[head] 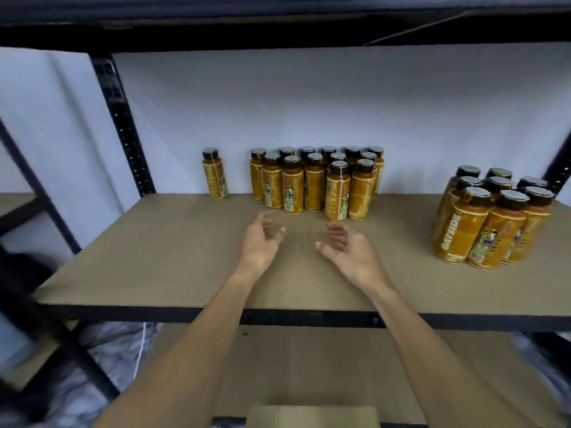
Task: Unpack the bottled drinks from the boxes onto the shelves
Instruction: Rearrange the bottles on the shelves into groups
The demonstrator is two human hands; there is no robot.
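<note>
Bottom edge of view: top of a tan cardboard box point(312, 417), only a sliver visible, contents not seen. Above it, two bare forearms reach forward over a lower shelf point(309, 366) of brown board. Left hand point(259, 239) and right hand point(349, 248) sit side by side over the main shelf point(154, 257), palms turned toward each other, fingers loosely curled, both empty, with a gap between them. Cannot tell whether either touches the board. Just beyond the fingertips stands the middle group of bottles point(315, 180): orange-brown, black caps, upright, packed in about three rough rows toward the back of the shelf. The front two of this group are nearest the right hand, close but apart from it. A single bottle point(214, 174) stands alone to the left of the group, upright, near the back. Well to the right, a second group of bottles point(491, 220) stands in a tight cluster closer to the front edge; one label reads "OATSIDE". White wall point(309, 103) behind. Black perforated post point(123, 125) at the shelf's back left corner; dark beam point(278, 35) overhead. Crumpled plastic sheeting point(117, 350) shows low on the left, under the shelf.
</note>
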